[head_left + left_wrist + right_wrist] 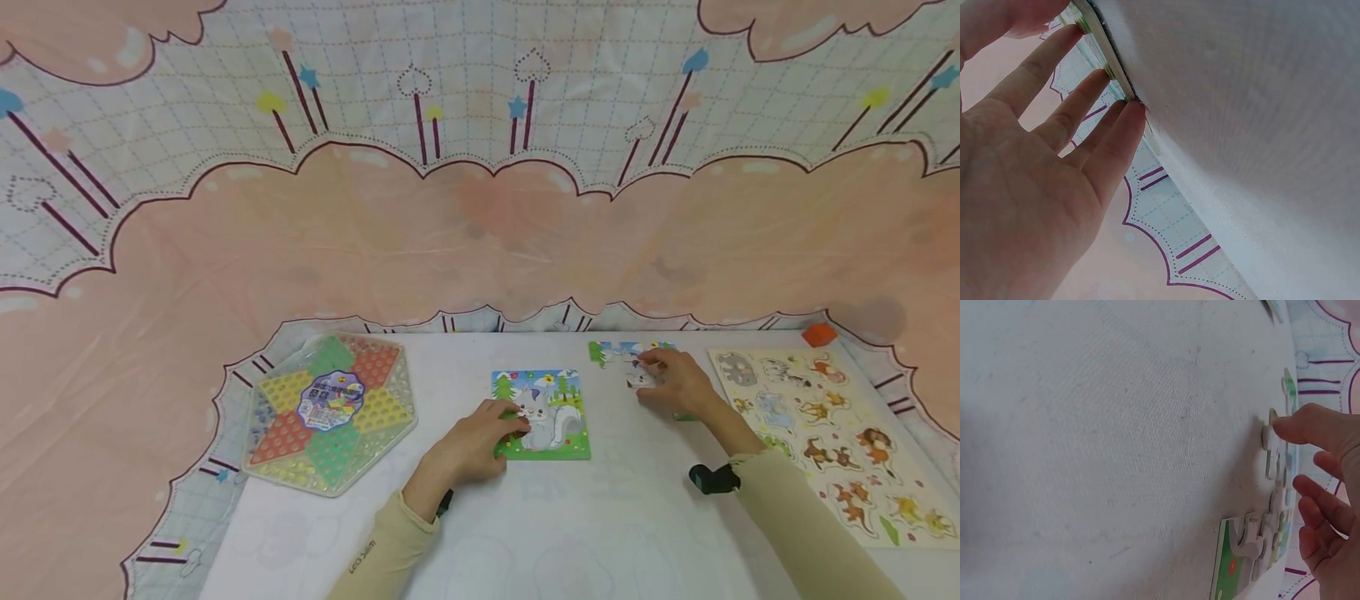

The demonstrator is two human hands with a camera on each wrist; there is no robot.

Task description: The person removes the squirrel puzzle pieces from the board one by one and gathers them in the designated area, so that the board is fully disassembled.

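In the head view, a square squirrel picture board [551, 417] lies on the table's middle. My left hand [472, 437] rests at its left side; in the left wrist view, extended fingertips [1100, 81] touch the board's edge. Farther right and back, my right hand [678, 383] is over a partly joined jigsaw [611, 350]. It pinches a puzzle piece [637, 375] showing part of the squirrel's face. The right wrist view has the thumb [1304, 425] against that piece, with the other fingers loosely bent. A green-edged section of pieces [1229, 559] lies nearby, mostly covered by the hand in the head view.
At the left lies a hexagonal star-pattern game board [330, 412] under clear plastic. A large animal picture board [825, 442] lies at the right, with an orange-red block [819, 334] behind it. Patterned cloth [480, 242] hangs along the table's back edge.
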